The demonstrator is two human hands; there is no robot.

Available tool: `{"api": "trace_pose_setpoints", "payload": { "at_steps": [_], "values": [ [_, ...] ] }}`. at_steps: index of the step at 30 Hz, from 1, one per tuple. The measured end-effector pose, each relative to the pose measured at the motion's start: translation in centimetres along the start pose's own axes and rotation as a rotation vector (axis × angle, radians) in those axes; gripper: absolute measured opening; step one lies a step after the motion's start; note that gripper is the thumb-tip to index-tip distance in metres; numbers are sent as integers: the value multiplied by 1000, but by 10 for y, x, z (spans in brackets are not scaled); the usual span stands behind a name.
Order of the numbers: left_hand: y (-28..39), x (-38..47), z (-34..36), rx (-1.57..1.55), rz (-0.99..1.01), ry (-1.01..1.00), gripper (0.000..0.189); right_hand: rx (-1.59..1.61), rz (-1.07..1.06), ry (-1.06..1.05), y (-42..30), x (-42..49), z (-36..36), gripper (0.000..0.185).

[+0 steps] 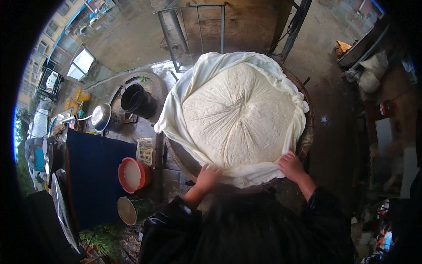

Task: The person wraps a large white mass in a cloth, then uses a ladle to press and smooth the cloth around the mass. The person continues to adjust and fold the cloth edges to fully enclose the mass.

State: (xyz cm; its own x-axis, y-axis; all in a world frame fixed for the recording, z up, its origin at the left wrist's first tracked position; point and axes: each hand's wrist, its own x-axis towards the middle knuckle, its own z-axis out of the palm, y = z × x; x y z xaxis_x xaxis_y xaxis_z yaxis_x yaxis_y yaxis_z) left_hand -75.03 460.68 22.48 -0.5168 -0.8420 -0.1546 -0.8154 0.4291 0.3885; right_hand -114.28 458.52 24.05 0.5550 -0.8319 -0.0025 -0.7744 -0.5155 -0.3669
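Observation:
Before me lies a large round mass of pale, crumbly curd-like material (211, 128), creased in lines that run to its middle. A white cloth (184, 89) rings it, its edges rolled and bunched around the rim of a wide round tray or basket (308, 128). My left hand (208, 178) grips the cloth's near edge, left of centre. On the near right, my right hand (291, 166) pinches the same cloth with bent fingers. The cloth between the hands lies in loose folds along the near rim.
To the left stand a black bucket (137, 100), a metal basin (101, 117), an orange-red bucket (134, 175) of whitish contents and a green bucket (135, 210). A dark blue panel (97, 178) is beside them. Beyond the tray rise a metal rail (191, 8) and wooden board (250, 26). Sacks (372, 72) lie right.

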Motion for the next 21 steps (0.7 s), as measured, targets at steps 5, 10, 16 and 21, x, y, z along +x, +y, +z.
{"api": "trace_pose_setpoints", "payload": {
  "at_steps": [5,10,16,21],
  "values": [
    [33,-16,-15,-272,-99,-302,17,-146,347,-346,2,-16,-17,19],
    [42,-10,-3,-80,-115,-375,35,-312,553,-800,8,25,14,55],
    [11,9,5,-305,-203,-644,41,-361,531,-895,4,43,23,66],
    [-78,18,-47,240,-684,338,49,-331,654,-513,-15,13,14,46]
  ]
}}
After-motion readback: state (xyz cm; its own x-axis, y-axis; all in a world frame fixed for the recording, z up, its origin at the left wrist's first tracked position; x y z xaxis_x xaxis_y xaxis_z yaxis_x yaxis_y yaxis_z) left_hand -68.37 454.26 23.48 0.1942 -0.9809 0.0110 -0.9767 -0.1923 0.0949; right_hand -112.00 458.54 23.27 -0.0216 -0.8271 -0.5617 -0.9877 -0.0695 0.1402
